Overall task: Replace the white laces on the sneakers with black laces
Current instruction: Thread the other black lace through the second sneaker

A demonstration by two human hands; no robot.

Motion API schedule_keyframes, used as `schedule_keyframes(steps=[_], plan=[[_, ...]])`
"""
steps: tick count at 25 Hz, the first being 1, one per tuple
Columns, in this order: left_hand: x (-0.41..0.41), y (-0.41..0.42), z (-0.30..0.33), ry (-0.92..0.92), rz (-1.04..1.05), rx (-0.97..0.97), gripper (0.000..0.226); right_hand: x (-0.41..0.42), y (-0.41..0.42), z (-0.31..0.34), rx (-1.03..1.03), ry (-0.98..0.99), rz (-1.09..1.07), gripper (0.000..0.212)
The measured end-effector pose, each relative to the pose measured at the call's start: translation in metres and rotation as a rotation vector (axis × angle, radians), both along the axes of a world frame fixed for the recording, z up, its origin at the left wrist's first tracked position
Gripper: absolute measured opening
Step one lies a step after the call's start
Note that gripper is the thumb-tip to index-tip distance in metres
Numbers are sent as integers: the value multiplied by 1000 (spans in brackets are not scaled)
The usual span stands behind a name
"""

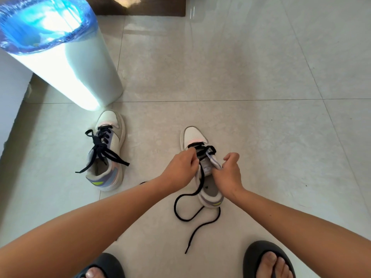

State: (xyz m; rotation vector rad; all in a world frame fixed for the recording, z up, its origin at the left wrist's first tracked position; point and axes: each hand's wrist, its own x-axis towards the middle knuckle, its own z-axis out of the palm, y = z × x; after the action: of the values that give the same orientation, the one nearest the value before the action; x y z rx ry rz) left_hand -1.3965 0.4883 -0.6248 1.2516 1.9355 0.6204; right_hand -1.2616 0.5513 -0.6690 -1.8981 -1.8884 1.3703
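Two white sneakers with lilac and pink panels stand on the tiled floor. The left sneaker [109, 151] carries a black lace [104, 151] tied in a loose bow. The right sneaker [202, 167] has a black lace [197, 194] through its lower eyelets; the loose ends trail in loops toward my feet. My left hand [181, 167] pinches the lace at the sneaker's left eyelet row. My right hand [230, 173] grips the sneaker's right side by the tongue. No white laces are in view.
A white waste bin [80, 73] lined with a blue bag stands behind the left sneaker. A dark mat [138, 7] lies at the far edge. My feet in black sandals [267, 259] are at the bottom. A white wall base runs along the left.
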Motion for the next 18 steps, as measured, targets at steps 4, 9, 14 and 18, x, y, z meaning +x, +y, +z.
schedule_keyframes(steps=[4, 9, 14, 18], plan=[[8, -30, 9, 55, -84, -2, 18, 2, 2, -3, 67, -64, 26, 25], [16, -66, 28, 117, -235, -20, 17, 1, 2, -5, 98, -136, 61, 21], [17, -79, 36, 194, -321, -32, 18, -4, -2, -5, 115, -207, 185, 16], [19, -78, 32, 168, -342, -82, 18, -1, -2, -6, 52, -171, 241, 21]])
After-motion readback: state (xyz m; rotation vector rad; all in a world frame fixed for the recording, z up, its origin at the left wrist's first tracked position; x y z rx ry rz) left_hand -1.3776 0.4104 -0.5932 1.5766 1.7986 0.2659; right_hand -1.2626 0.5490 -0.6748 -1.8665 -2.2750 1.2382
